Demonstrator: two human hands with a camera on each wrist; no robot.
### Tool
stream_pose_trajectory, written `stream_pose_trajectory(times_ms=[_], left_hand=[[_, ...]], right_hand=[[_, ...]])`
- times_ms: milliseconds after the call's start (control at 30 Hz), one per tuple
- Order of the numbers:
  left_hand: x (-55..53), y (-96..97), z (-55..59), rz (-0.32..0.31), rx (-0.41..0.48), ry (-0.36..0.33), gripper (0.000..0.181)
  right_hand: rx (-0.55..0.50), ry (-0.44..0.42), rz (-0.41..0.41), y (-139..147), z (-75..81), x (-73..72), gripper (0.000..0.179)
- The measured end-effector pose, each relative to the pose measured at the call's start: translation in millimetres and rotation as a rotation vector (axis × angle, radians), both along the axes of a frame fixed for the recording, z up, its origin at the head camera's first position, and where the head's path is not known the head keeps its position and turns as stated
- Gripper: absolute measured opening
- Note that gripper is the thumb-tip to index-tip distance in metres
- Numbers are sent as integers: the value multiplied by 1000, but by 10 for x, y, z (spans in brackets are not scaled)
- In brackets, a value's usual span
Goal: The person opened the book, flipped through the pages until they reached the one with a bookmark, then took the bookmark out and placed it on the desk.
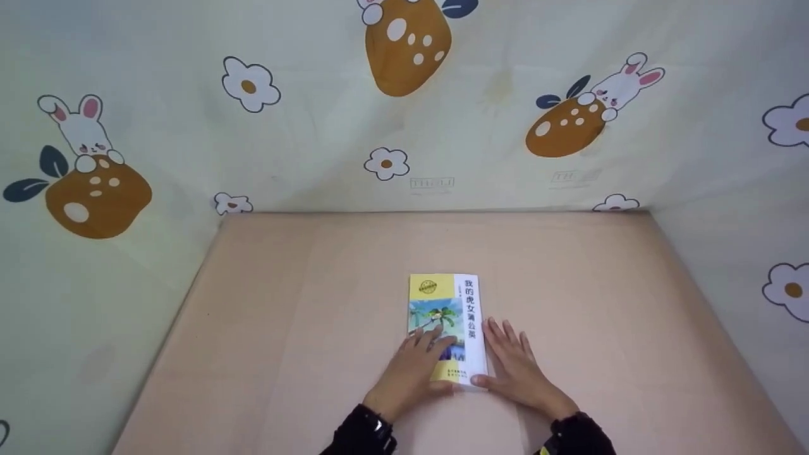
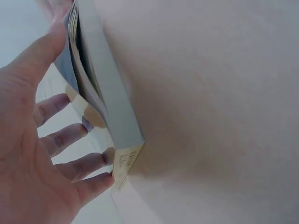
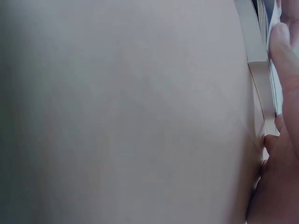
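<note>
A paperback book (image 1: 473, 354) lies face up on the table, its yellow and white cover showing palm trees and vertical Chinese characters. My left hand (image 1: 407, 370) rests its spread fingers on the left part of the cover, thumb at the near edge. In the left wrist view, the cover and some pages of the book (image 2: 112, 102) bulge apart slightly at the edge, close to the thumb. My right hand (image 1: 521, 376) lies along the right edge with fairly straight fingers, its thumb at the near right corner. The right wrist view catches the thumb (image 3: 282, 51) touching the book's edge.
The table (image 1: 284, 303) has a plain beige covering. Pale cloth walls (image 1: 316, 126) printed with rabbits, fruit and flowers stand along its back, left and right sides. Dark sleeves (image 1: 363, 433) cover both forearms.
</note>
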State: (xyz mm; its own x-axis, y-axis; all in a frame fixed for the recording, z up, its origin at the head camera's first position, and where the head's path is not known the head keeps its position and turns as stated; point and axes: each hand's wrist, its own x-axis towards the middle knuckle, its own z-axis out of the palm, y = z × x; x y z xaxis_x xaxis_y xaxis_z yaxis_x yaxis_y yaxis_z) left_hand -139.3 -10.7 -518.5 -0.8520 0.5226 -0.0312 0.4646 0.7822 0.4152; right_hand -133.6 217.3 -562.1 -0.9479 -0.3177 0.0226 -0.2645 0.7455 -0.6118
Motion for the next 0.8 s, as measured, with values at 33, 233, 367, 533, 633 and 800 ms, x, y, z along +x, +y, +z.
stream_pose_trajectory(times_ms=[33, 233, 367, 533, 633, 800], left_hand=[[-6, -13, 14, -2, 14, -20, 74], [-23, -71, 26, -2, 70, -108, 77], [-33, -88, 17, -22, 91, -101, 77], [-30, -106, 21, -36, 110, -79, 77], [-38, -104, 25, -34, 120, -89, 77], [-62, -115, 42, -47, 127, -99, 78]], right_hand=[[-9, 0, 8, 9, 2, -4, 94], [-109, -17, 82, 82, 11, -9, 91], [-139, -14, 111, 116, 34, -3, 89], [-157, -54, 149, 140, 62, 0, 88], [-164, -42, 168, 160, 63, -5, 89], [-136, -26, 180, 164, 69, -23, 90]])
